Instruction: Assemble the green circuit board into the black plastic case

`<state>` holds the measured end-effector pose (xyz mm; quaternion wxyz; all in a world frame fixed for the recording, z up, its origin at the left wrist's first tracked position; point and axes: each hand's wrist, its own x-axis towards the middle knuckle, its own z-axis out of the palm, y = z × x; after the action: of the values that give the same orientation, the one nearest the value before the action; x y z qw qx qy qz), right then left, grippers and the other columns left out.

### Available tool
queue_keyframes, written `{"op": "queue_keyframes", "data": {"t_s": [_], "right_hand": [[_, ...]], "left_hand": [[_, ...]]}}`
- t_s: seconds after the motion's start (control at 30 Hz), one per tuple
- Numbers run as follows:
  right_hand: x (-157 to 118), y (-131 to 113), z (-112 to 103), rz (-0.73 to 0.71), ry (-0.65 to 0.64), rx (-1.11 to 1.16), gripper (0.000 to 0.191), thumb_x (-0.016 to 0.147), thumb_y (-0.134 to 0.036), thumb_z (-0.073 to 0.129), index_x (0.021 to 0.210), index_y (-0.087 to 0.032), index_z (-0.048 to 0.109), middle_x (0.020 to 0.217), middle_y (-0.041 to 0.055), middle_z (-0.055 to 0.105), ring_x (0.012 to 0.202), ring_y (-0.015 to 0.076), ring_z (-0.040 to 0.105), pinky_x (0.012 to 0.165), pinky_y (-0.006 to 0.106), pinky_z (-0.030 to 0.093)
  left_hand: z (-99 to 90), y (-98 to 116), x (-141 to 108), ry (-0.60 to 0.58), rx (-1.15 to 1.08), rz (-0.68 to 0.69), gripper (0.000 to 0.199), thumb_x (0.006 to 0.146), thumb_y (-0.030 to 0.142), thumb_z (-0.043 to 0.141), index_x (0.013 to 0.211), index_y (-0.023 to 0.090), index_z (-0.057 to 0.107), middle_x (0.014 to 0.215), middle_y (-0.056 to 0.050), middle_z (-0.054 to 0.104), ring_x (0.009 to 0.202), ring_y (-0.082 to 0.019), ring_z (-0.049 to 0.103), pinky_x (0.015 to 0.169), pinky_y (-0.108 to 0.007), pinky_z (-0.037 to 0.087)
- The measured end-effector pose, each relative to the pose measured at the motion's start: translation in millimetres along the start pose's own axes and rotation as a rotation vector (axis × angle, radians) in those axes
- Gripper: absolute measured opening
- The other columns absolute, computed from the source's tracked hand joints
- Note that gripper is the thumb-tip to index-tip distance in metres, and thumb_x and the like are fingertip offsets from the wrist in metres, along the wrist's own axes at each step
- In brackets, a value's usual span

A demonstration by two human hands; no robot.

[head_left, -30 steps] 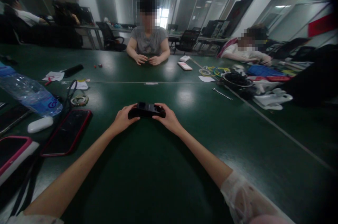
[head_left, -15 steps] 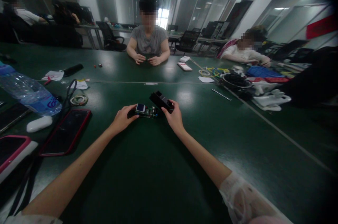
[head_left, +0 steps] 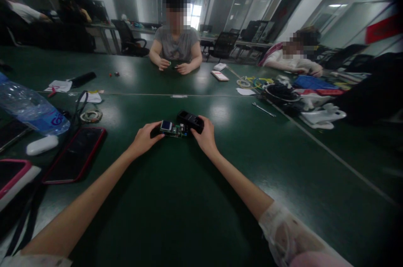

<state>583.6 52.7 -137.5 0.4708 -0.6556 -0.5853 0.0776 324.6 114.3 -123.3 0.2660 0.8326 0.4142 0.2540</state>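
Between the fingers and thumb of my left hand point(head_left: 147, 138) is a small green circuit board point(head_left: 174, 129) with a little square screen at its left end. My right hand point(head_left: 204, 134) grips the right end of a black plastic housing point(head_left: 189, 119), which has cut-outs along its face. The housing lies just behind the board, and their near parts overlap in view. Whether the two touch, I cannot tell. Both are over the green table point(head_left: 176, 200) in front of me.
At left are a water bottle point(head_left: 34, 107), a white case point(head_left: 42, 145), a red-edged phone point(head_left: 77, 153) and a bracelet point(head_left: 91, 116). A wrench point(head_left: 263, 109) lies at right, near bundled cables point(head_left: 280, 92) and a white plastic piece point(head_left: 324, 116). A person point(head_left: 176, 44) sits opposite, another point(head_left: 292, 57) at far right.
The black housing has turned from a steep tilt to a flatter angle behind the board. My left hand still holds the board. The view has shifted slightly.
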Motion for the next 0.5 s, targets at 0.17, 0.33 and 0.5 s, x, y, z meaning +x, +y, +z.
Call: {"op": "queue_keyframes", "data": {"t_s": [0.17,0.33,0.5], "right_hand": [[0.1,-2.6,0.5,-0.019,-0.015,0.012,0.048,0.078,-0.019,0.063,0.123,-0.022,0.047,0.119,0.0113,0.053,0.113,0.0295,0.05,0.098,0.053,0.043],[-2.8,-14.5,-5.3,0.007,0.063,0.161,0.05,0.088,-0.036,0.055,0.132,-0.021,0.038,0.125,0.0135,0.051,0.114,0.0273,0.053,0.098,0.048,0.045],[-8.9,-35.2,-13.4,-0.133,-0.039,0.177,0.051,0.089,-0.04,0.053,0.134,-0.024,0.035,0.129,0.0121,0.048,0.117,0.0258,0.051,0.099,0.043,0.046]], "left_hand": [[-0.3,-0.4,-0.8,-0.005,-0.013,0.005,0.051,0.087,0.039,0.056,0.135,0.027,0.044,0.134,-0.008,0.053,0.122,-0.028,0.05,0.099,-0.051,0.04],[0.8,-3.1,0.0,-0.001,0.007,0.013,0.051,0.086,0.037,0.057,0.135,0.026,0.044,0.134,-0.008,0.053,0.122,-0.028,0.049,0.099,-0.051,0.04],[1.7,-3.4,0.7,0.015,0.014,0.024,0.051,0.086,0.036,0.058,0.134,0.026,0.045,0.134,-0.008,0.054,0.123,-0.027,0.049,0.099,-0.051,0.041]]}}
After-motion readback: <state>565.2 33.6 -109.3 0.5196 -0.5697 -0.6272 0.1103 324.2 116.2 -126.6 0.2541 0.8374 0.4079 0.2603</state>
